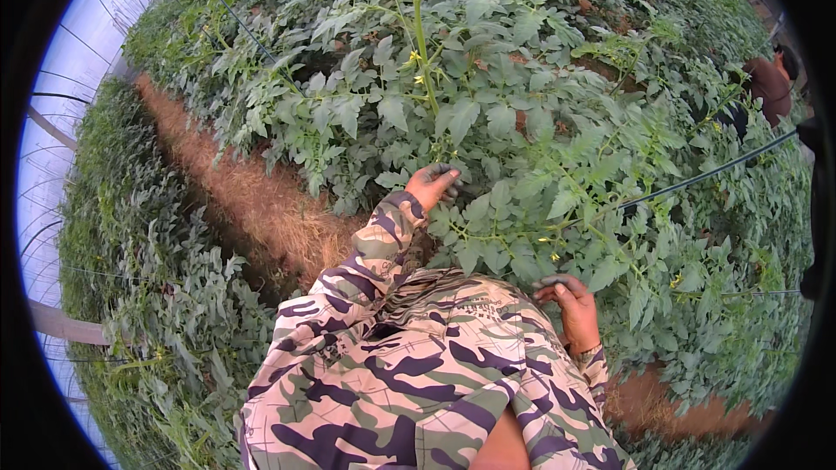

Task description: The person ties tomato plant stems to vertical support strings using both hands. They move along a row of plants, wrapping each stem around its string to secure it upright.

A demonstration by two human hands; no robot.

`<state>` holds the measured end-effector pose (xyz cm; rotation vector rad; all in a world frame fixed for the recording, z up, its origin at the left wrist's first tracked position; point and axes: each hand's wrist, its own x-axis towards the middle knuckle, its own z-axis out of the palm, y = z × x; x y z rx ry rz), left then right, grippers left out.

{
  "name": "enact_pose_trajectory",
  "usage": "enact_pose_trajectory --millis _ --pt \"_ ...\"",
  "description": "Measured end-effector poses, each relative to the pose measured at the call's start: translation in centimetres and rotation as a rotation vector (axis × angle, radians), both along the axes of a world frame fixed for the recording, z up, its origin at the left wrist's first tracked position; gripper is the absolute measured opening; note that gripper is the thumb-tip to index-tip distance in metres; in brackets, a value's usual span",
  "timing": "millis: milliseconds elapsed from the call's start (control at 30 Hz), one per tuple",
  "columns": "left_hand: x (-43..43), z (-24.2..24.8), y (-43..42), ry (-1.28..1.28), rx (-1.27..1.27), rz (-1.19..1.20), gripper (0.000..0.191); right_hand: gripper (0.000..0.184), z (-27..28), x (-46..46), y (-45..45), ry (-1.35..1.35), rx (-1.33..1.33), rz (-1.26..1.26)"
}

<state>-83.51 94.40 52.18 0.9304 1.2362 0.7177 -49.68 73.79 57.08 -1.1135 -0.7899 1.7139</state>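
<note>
My left hand reaches in among tomato leaves, below a tall tomato stem with yellow flowers. Its fingers are bent and darkly stained; whether something thin is between them cannot be made out. Closer to my body, my right hand is raised beside the front of my camouflage jacket. The fingers curl toward the thumb, and I cannot tell if they pinch anything. A leafy tomato branch with small yellow flowers spreads between the two hands.
Dense tomato plants surround me. On the left, a soil path with dry straw runs between rows. A dark taut cord slants across the right side. Another person is among plants at far right. Greenhouse film curves along the left.
</note>
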Motion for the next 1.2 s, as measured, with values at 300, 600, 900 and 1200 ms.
enact_pose_trajectory --millis 300,600,900,1200 --pt "2.4 -3.1 -7.5 0.152 0.097 -0.079 0.031 0.026 -1.4 0.2 9.4 0.051 -0.042 -0.007" --pt "-1.5 -2.8 -11.6 0.246 -0.133 0.063 0.026 0.030 -19.1 7.6 20.9 0.174 -0.372 -0.371" --pt "-3.8 3.1 -19.6 0.662 -0.213 0.083 0.025 0.037 -35.5 13.7 18.3 0.511 -0.366 -0.209" --pt "-3.4 8.5 -30.0 0.851 -0.379 0.165 0.036 0.040 -31.0 13.0 16.7 -0.064 -0.654 -0.092"
